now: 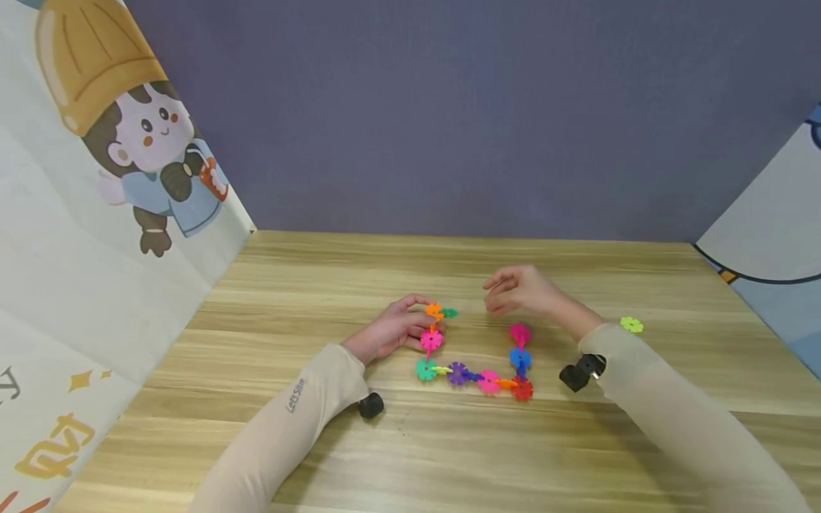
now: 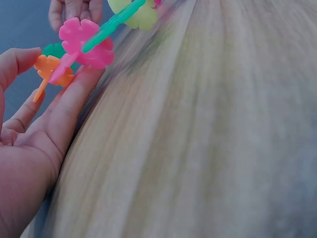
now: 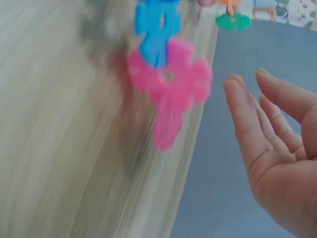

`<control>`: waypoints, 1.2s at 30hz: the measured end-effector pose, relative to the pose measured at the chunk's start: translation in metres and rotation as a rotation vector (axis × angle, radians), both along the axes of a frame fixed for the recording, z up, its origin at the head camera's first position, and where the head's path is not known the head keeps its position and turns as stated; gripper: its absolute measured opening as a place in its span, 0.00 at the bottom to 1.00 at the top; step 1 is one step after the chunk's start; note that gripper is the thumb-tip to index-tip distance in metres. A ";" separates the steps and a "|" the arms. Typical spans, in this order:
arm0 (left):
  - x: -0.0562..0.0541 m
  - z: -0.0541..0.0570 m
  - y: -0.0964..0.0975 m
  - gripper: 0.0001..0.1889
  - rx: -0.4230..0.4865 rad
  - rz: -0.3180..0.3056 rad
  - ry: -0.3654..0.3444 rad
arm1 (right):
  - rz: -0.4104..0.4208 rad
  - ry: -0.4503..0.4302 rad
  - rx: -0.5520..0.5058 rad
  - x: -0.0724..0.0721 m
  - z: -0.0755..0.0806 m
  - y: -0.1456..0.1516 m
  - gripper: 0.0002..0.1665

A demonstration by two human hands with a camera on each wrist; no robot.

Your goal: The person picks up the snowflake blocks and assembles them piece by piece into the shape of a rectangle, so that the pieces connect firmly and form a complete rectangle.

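A U-shaped chain of colourful interlocking flower discs (image 1: 457, 373) lies over the table, its pieces slotted edge to edge. My left hand (image 1: 399, 327) holds the chain's left arm, thumb at the orange disc (image 2: 47, 67) and fingers behind it. Right by that hold are a green disc (image 1: 450, 313) and a pink disc (image 2: 86, 43). My right hand (image 1: 521, 290) hovers above the chain's right end, fingers loosely bent with nothing between them. Nearest to it is a magenta disc (image 3: 171, 74), joined to a blue disc (image 3: 157, 29).
A loose yellow-green flower disc (image 1: 631, 325) lies on the wooden table (image 1: 359, 456), beyond my right forearm. Behind the table stands a grey-blue panel (image 1: 449, 121). A white sheet with a cartoon figure (image 1: 160, 142) borders the left side.
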State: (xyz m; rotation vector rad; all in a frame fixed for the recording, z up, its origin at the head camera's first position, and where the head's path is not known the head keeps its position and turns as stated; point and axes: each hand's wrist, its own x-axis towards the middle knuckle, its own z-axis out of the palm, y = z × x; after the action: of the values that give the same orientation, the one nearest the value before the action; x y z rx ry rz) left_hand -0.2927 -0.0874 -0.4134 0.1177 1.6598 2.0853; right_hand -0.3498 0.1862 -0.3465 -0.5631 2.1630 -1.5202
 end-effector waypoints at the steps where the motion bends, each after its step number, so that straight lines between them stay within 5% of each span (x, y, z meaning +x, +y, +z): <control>1: 0.000 0.001 0.000 0.20 0.007 -0.002 -0.002 | -0.006 0.002 0.006 0.000 0.001 0.004 0.24; 13: 0.001 0.003 -0.004 0.31 0.019 -0.051 -0.003 | -0.029 -0.002 0.114 -0.008 0.003 0.058 0.29; 36: 0.003 0.004 -0.006 0.33 0.032 -0.107 0.005 | -0.139 0.075 0.432 -0.022 -0.010 0.133 0.34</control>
State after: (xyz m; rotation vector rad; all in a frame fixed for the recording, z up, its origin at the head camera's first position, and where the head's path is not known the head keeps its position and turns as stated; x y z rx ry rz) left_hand -0.2898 -0.0929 -0.4093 0.2167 1.5879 2.0333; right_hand -0.3723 0.3192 -0.3567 -0.3316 2.5316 -1.0540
